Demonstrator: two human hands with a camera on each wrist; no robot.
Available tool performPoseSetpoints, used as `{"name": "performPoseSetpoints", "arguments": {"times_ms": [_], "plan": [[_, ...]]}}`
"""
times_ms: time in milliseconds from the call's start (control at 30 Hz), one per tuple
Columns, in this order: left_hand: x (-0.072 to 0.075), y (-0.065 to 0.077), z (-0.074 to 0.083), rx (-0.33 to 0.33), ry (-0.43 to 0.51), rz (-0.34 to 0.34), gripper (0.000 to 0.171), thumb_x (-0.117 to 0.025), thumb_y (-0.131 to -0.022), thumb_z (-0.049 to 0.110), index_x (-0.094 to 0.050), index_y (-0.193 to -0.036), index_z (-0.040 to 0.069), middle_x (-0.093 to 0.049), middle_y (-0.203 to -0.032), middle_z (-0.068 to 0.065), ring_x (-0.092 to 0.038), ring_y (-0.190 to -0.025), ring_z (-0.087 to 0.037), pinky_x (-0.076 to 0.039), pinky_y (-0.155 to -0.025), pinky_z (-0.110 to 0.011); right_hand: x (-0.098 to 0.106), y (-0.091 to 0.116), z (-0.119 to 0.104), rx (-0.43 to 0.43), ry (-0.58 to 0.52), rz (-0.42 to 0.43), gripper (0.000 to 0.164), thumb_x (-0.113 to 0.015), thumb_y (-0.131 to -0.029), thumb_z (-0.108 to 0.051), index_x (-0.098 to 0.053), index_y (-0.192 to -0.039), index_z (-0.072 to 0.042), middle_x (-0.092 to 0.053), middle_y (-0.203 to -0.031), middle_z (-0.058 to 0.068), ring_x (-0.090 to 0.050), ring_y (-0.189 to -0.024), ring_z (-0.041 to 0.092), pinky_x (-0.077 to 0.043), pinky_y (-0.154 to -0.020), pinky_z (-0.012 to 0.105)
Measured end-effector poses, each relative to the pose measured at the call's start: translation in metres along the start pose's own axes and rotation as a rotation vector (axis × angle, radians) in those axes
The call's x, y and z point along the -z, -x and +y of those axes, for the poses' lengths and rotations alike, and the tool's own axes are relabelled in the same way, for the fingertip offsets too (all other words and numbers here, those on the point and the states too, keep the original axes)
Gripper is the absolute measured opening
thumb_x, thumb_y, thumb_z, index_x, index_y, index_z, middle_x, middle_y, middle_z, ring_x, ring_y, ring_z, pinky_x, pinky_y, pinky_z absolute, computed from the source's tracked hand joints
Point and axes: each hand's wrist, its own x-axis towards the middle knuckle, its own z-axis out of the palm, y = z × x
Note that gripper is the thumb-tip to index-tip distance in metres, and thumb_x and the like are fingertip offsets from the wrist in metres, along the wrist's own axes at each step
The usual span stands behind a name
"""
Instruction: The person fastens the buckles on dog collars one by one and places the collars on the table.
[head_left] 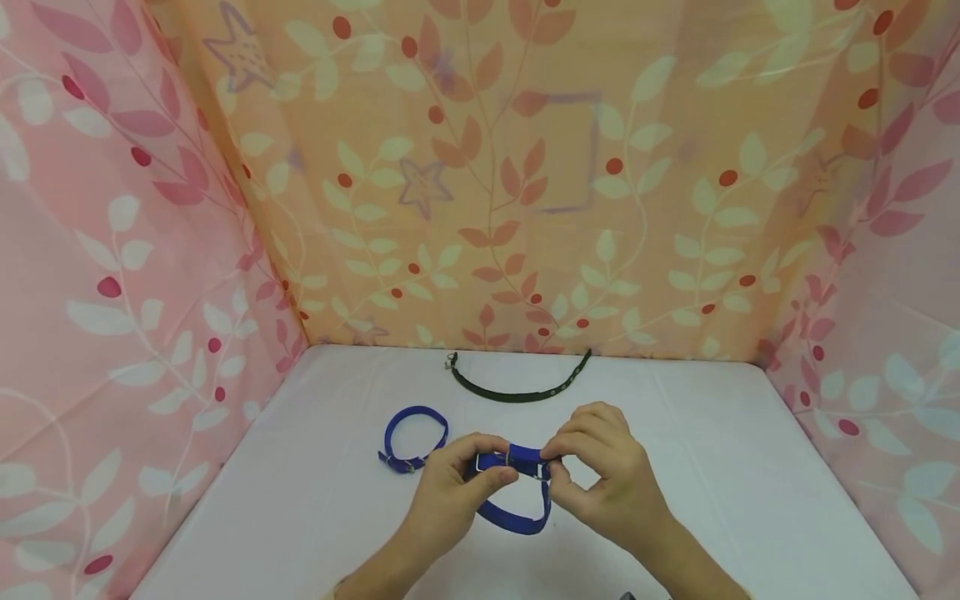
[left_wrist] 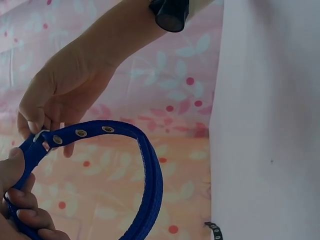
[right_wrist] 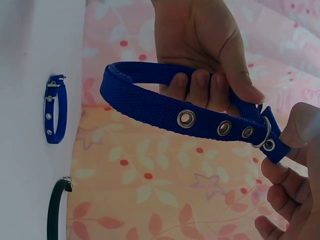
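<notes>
Both hands hold a blue pet collar (head_left: 513, 522) with metal eyelets, bent into a loop above the white table. My left hand (head_left: 448, 487) grips the strap by the buckle (head_left: 481, 462), thumb in front and fingers curled behind. With thumb and forefinger, my right hand (head_left: 611, 475) pinches the strap's tip. In the right wrist view, that strap end (right_wrist: 277, 151) passes through a metal ring (right_wrist: 263, 132), with several eyelets (right_wrist: 224, 128) along the band. The left wrist view shows the right hand (left_wrist: 65, 85) at the ring, beyond the loop.
A second blue collar (head_left: 390, 437), buckled into a ring, lies on the white table (head_left: 300, 517) to the left. Farther back is a dark green collar (head_left: 513, 397), spread in a curve. Patterned cloth walls (head_left: 487, 167) enclose the table at the back and sides.
</notes>
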Motion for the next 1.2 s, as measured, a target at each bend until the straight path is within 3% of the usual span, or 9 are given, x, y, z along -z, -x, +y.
{"name": "performPoseSetpoints", "arguments": {"times_ms": [133, 267, 567, 800, 967, 1200], "plan": [[-0.002, 0.000, 0.000, -0.015, 0.002, 0.006, 0.023, -0.077, -0.091, 0.021, -0.073, -0.112, 0.012, -0.072, -0.102, -0.008, -0.066, -0.087, -0.011, -0.058, -0.080, -0.024, 0.000, 0.000, 0.001, 0.021, -0.007, -0.007, 0.016, -0.062, -0.073, 0.000, -0.070, -0.080, -0.012, -0.063, -0.076, -0.004, -0.053, -0.085, 0.017, -0.039, -0.098, 0.031], [-0.003, 0.000, 0.000, 0.001, 0.005, 0.010, 0.022, -0.077, -0.091, 0.022, -0.074, -0.112, 0.016, -0.073, -0.102, -0.004, -0.065, -0.086, -0.012, -0.058, -0.080, -0.024, 0.002, 0.001, 0.003, 0.012, -0.009, -0.050, 0.015, -0.060, -0.077, -0.002, -0.069, -0.081, -0.013, -0.062, -0.077, -0.006, -0.052, -0.085, 0.015, -0.038, -0.094, 0.031], [-0.002, -0.001, -0.002, 0.010, -0.023, -0.002, 0.024, -0.079, -0.090, 0.024, -0.074, -0.112, 0.018, -0.073, -0.103, -0.003, -0.068, -0.086, -0.013, -0.060, -0.079, -0.025, 0.008, 0.001, 0.003, -0.053, 0.005, -0.169, 0.030, -0.068, -0.066, 0.003, -0.069, -0.084, -0.020, -0.061, -0.084, -0.015, -0.051, -0.088, 0.008, -0.037, -0.087, 0.027], [0.001, -0.002, 0.001, 0.045, -0.042, -0.039, 0.026, -0.078, -0.092, 0.031, -0.072, -0.114, 0.019, -0.074, -0.105, -0.002, -0.071, -0.092, -0.018, -0.059, -0.085, -0.026, 0.009, -0.001, 0.004, -0.075, 0.008, -0.196, 0.028, -0.072, -0.072, -0.001, -0.071, -0.090, -0.022, -0.064, -0.087, -0.015, -0.053, -0.093, 0.009, -0.038, -0.089, 0.028], [0.003, -0.003, 0.002, 0.032, -0.070, -0.041, 0.022, -0.073, -0.096, 0.030, -0.072, -0.115, 0.020, -0.073, -0.111, 0.003, -0.069, -0.101, -0.019, -0.056, -0.091, -0.025, 0.012, 0.000, 0.004, -0.095, -0.012, -0.229, 0.027, -0.077, -0.079, -0.005, -0.074, -0.100, -0.023, -0.067, -0.094, -0.016, -0.055, -0.097, 0.008, -0.038, -0.094, 0.027], [0.007, -0.002, 0.004, -0.006, -0.224, -0.017, 0.025, -0.072, -0.096, 0.039, -0.070, -0.120, 0.033, -0.071, -0.106, 0.010, -0.065, -0.099, -0.018, -0.055, -0.087, -0.028, 0.013, 0.002, 0.003, -0.131, -0.042, -0.298, 0.030, -0.083, -0.084, -0.010, -0.074, -0.109, -0.023, -0.070, -0.100, -0.016, -0.057, -0.101, 0.008, -0.040, -0.095, 0.026]]}}
